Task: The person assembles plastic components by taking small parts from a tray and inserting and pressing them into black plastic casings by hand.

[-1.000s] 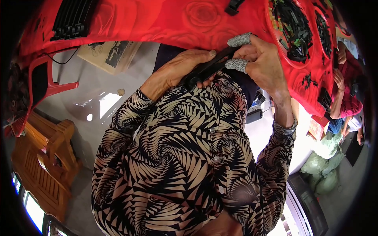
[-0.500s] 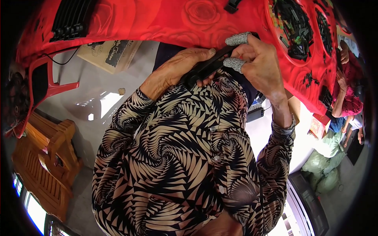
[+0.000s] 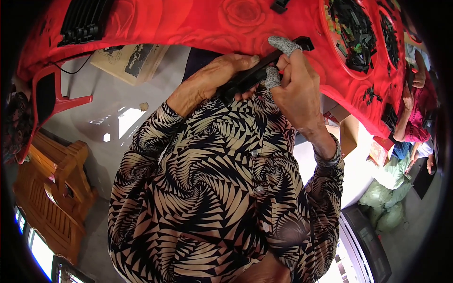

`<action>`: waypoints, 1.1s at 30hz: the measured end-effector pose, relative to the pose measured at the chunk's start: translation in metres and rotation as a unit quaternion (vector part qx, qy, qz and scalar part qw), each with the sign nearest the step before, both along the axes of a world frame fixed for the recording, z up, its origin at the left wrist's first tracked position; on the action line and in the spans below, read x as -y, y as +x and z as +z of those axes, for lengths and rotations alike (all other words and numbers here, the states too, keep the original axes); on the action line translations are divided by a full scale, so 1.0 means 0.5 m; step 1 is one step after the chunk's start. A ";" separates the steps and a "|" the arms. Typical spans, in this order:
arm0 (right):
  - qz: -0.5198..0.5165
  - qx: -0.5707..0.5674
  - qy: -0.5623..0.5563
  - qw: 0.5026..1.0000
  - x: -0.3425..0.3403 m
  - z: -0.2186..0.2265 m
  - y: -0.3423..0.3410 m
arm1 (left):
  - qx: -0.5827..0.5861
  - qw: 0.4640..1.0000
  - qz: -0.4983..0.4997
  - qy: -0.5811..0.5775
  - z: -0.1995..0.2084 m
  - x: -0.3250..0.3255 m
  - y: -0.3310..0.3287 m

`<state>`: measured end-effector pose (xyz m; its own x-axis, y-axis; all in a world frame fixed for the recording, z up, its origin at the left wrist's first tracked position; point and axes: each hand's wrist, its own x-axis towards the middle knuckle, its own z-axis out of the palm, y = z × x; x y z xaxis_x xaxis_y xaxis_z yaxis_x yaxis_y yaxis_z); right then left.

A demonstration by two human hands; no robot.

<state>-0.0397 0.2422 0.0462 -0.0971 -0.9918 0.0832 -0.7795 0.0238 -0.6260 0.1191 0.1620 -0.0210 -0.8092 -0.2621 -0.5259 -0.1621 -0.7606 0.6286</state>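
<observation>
A long black plastic bar-like part (image 3: 247,79) lies slantwise before my chest, its far end just over the table edge. My left hand (image 3: 214,78) is wrapped round its near half, thumb on top and fingertips showing beneath. Grey fabric covers sit on the thumb and index finger of my right hand (image 3: 302,92). Those two fingers straddle the far half of the part, index over it and thumb on the near side, while the other fingers curl in. Whether a smaller piece is also between them is hidden.
The table has a red rose-patterned cloth (image 3: 203,23). Similar black parts (image 3: 85,23) line up at its left. A tray (image 3: 355,75) of small black pieces stands right. A red chair (image 3: 63,104), a cardboard box (image 3: 127,61) and a wooden bench (image 3: 52,198) are around. Another person (image 3: 417,118) sits far right.
My right hand has shifted slightly left and nearer, its wrist turned, and the thumb now points up. The black part's far end shows more. My left hand keeps its grip.
</observation>
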 end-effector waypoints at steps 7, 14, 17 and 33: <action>0.024 -0.023 0.014 0.999 0.002 -0.026 0.001 | 0.002 1.000 0.003 -0.004 -0.006 0.005 0.007; 0.030 0.002 -0.114 0.993 -0.007 -0.015 -0.006 | -0.014 0.999 0.025 -0.047 0.025 -0.007 -0.014; 0.031 -0.030 -0.106 0.993 -0.013 -0.030 0.002 | 0.008 0.990 0.035 -0.135 0.035 -0.018 0.014; -0.062 0.040 -0.101 0.992 -0.042 -0.056 0.028 | 0.153 0.843 -0.029 -0.515 0.053 -0.051 -0.011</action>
<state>-0.0258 0.2633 0.0181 -0.2321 -0.9358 0.2652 -0.7258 -0.0149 -0.6877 0.1138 0.1876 0.0055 -0.7044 -0.6717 -0.2295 -0.4538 0.1774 0.8733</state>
